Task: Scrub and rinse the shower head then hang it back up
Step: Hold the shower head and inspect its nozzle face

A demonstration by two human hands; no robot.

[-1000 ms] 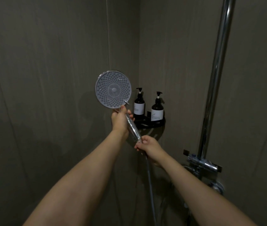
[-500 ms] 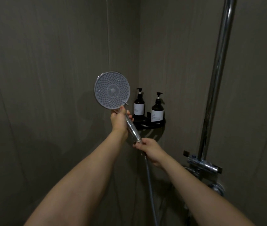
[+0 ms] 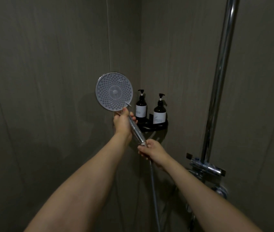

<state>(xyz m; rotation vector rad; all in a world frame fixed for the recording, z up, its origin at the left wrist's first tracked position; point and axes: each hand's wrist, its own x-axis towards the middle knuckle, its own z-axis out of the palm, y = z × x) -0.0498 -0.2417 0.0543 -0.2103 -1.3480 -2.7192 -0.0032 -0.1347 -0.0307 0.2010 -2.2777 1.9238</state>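
**Shower head held up in both hands in the corner of the stall**

Dark grey wall panels [image 3: 49, 81] fill the view and meet in a corner behind the hands. On the right a chrome riser pipe [image 3: 219, 77] runs up the wall from the mixer valve [image 3: 206, 168], whose chrome bar sits low at the right.

Two bare forearms reach in from the bottom edge. Between them is the shower head [image 3: 114, 91], its round face full of nozzle dots turned towards the camera and raised in front of the left wall panel, off any holder. Its chrome handle slants down and to the right from the disc.

The left hand [image 3: 122, 124] is closed round the top of the handle, just under the disc, with the thumb touching the disc's lower rim. The right hand [image 3: 153, 150] is closed round the bottom end of the handle, where the hose [image 3: 153, 190] joins it; the hose hangs down from there towards the bottom edge.

In the corner, just right of the left hand, a black corner shelf [image 3: 153, 127] carries two dark pump bottles [image 3: 141, 104] with white labels, standing upright side by side.
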